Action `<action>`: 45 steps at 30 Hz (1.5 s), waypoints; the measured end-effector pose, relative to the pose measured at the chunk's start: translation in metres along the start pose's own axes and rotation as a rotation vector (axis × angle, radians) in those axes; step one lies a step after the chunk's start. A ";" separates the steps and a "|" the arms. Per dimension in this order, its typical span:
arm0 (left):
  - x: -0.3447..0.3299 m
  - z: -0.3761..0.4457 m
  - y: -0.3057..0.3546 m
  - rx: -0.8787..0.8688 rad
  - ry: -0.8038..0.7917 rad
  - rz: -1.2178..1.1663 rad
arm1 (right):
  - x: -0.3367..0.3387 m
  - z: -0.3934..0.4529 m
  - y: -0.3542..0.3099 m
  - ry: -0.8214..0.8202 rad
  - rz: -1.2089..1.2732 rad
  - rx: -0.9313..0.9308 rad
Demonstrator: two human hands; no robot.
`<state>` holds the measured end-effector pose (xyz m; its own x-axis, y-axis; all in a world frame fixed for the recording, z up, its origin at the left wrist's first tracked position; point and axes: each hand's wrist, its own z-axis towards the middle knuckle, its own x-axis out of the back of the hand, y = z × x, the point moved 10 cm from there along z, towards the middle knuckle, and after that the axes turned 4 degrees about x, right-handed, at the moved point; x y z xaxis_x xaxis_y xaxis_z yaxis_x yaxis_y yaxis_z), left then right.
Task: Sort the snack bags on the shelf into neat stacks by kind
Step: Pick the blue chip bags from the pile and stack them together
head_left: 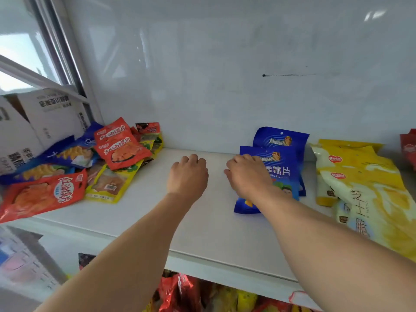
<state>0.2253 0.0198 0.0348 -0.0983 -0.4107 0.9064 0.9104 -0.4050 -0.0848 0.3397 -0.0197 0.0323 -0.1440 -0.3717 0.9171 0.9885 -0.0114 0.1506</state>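
Note:
On the white shelf (202, 221) a jumbled pile lies at the left: red bags (121, 147), blue bags (74, 154) and yellow-edged bags (110, 185). Two blue chip bags (283, 163) are stacked right of centre. Large yellow bags (364, 183) lie at the far right. My right hand (247, 176) rests palm down on the left edge of the front blue chip bag, fingers curled over it. My left hand (188, 174) hovers over bare shelf in the middle, fingers bent, holding nothing.
White cardboard boxes (40, 122) stand behind the pile at the far left by a window frame. A red bag (408, 147) shows at the right edge. More snack bags (186, 291) lie on the shelf below. A white wall backs the shelf.

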 end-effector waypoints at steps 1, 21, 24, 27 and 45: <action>0.001 -0.004 -0.011 -0.016 0.006 0.031 | -0.002 0.004 -0.017 -0.015 0.019 0.034; 0.015 -0.047 -0.326 0.181 0.051 -0.044 | 0.013 0.123 -0.299 0.037 0.193 0.084; 0.011 -0.040 -0.361 0.273 0.091 -0.165 | 0.010 0.146 -0.315 0.065 0.274 0.057; -0.004 -0.027 -0.400 0.411 0.087 -0.274 | 0.000 0.173 -0.328 0.043 0.467 0.007; -0.082 0.039 -0.477 0.642 -0.124 -0.293 | -0.082 0.292 -0.354 -0.322 0.781 -0.346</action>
<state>-0.1849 0.2782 0.0174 -0.3629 -0.2478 0.8983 0.9142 0.0918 0.3946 -0.0117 0.2860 0.0112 0.6172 -0.1146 0.7785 0.7614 -0.1623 -0.6276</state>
